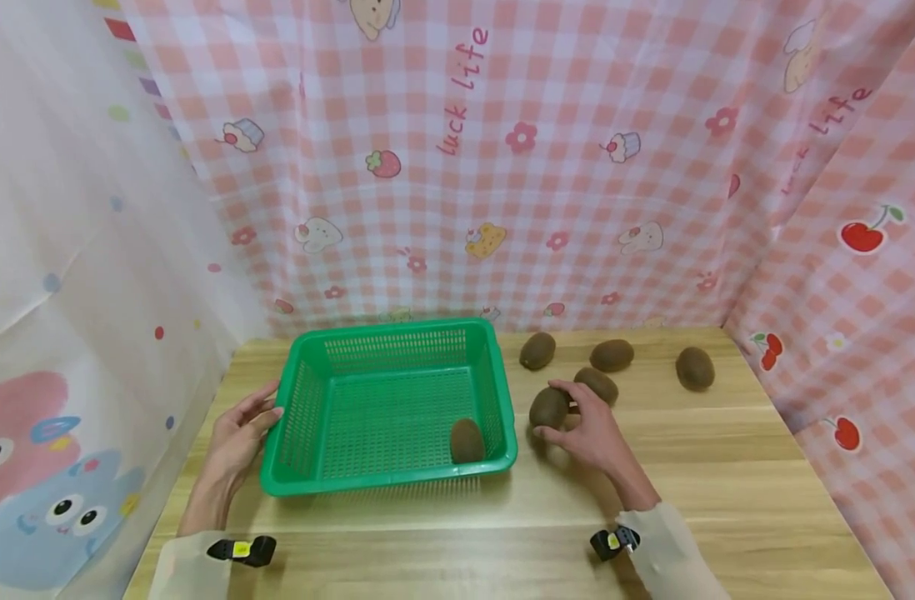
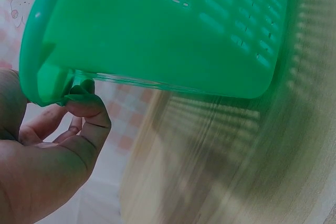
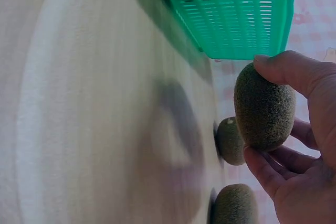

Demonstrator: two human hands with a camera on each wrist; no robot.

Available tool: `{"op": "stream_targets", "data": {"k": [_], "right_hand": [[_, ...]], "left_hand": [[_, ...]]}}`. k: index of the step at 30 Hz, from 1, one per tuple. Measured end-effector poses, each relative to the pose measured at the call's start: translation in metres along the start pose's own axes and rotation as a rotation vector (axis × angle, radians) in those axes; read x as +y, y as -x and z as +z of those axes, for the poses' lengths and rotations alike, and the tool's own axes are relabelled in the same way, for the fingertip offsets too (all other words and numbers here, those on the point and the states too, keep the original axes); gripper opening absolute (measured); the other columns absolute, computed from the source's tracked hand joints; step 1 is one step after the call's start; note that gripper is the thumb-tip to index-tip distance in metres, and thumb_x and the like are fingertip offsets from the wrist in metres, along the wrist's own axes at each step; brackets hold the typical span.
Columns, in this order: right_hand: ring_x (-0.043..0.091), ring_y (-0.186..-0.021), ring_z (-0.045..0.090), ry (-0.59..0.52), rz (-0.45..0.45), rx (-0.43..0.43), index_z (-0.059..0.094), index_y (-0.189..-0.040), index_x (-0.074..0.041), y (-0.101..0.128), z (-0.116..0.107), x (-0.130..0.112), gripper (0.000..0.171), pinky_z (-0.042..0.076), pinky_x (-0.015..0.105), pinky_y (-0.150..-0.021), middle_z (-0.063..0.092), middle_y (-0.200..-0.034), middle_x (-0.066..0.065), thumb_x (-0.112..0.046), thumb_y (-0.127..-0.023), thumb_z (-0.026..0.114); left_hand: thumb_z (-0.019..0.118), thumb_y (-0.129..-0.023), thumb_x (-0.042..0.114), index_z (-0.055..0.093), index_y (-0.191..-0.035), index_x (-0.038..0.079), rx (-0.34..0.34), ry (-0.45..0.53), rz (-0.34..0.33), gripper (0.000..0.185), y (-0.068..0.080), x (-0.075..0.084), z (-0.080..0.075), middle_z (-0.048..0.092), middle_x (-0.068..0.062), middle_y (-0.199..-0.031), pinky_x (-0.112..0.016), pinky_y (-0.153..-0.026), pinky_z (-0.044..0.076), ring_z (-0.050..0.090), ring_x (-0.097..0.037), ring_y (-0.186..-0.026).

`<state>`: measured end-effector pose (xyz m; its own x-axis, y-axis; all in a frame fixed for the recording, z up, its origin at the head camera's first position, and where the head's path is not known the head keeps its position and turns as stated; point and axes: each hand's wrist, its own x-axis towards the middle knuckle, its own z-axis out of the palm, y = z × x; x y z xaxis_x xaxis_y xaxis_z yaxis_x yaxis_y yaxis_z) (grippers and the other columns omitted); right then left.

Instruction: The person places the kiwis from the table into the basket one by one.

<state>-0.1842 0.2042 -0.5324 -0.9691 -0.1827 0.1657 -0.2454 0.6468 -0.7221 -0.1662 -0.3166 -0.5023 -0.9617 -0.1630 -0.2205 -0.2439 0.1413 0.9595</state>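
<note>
A green plastic basket (image 1: pixel 392 479) stands on the wooden table, with one brown kiwi (image 1: pixel 467 441) in its near right corner. My left hand (image 1: pixel 236 435) grips the left side of the basket. In the left wrist view, thumb and fingers of that hand (image 2: pixel 63 145) close on the basket rim (image 2: pixel 44 77). To the right of the basket, my right hand (image 1: pixel 591 427) holds another kiwi (image 1: pixel 549 409) between thumb and fingers. The right wrist view has this kiwi (image 3: pixel 264 109) raised off the table, its shadow lying apart on the wood.
More kiwis lie on the table at the right: one (image 1: pixel 537 351) near the basket's far corner, one (image 1: pixel 612 356) by the back edge, one (image 1: pixel 597 387) just behind my right hand, and one (image 1: pixel 695 369) farther right. A checked pink curtain (image 1: pixel 457 208) hangs behind the table.
</note>
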Motion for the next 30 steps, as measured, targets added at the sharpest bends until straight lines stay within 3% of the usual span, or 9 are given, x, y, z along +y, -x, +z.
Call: {"op": "stream_targets", "data": {"k": [8,18,30], "right_hand": [[0.032,-0.114,0.065,-0.012,-0.022,0.0,0.057,-0.142,-0.007,-0.008,0.0,-0.007,0.073,0.058,0.049,-0.097,0.063,-0.133,0.013,-0.022,-0.079,0.09],[0.034,-0.116,0.064,-0.012,-0.031,-0.005,0.056,-0.143,-0.009,-0.023,-0.004,-0.023,0.072,0.057,0.053,-0.098,0.06,-0.139,0.014,-0.024,-0.081,0.089],[0.034,-0.115,0.064,-0.005,-0.004,-0.011,0.055,-0.145,-0.013,-0.034,-0.006,-0.035,0.074,0.056,0.051,-0.098,0.061,-0.14,0.014,-0.033,-0.082,0.087]], "left_hand": [[0.064,-0.102,0.013,0.038,-0.159,0.008,0.001,0.033,-0.018,0.062,0.005,-0.002,-0.005,0.062,0.024,-0.104,-0.016,-0.078,0.059,0.063,0.005,-0.091],[0.065,-0.102,0.019,0.04,-0.159,0.012,-0.004,0.032,-0.013,0.062,0.001,0.001,-0.001,0.055,0.014,-0.116,-0.014,-0.084,0.056,0.055,0.001,-0.104],[0.066,-0.102,0.017,0.039,-0.159,0.01,-0.019,0.082,-0.008,0.063,0.0,0.0,0.0,0.057,0.015,-0.113,-0.014,-0.082,0.058,0.058,0.002,-0.099]]}}
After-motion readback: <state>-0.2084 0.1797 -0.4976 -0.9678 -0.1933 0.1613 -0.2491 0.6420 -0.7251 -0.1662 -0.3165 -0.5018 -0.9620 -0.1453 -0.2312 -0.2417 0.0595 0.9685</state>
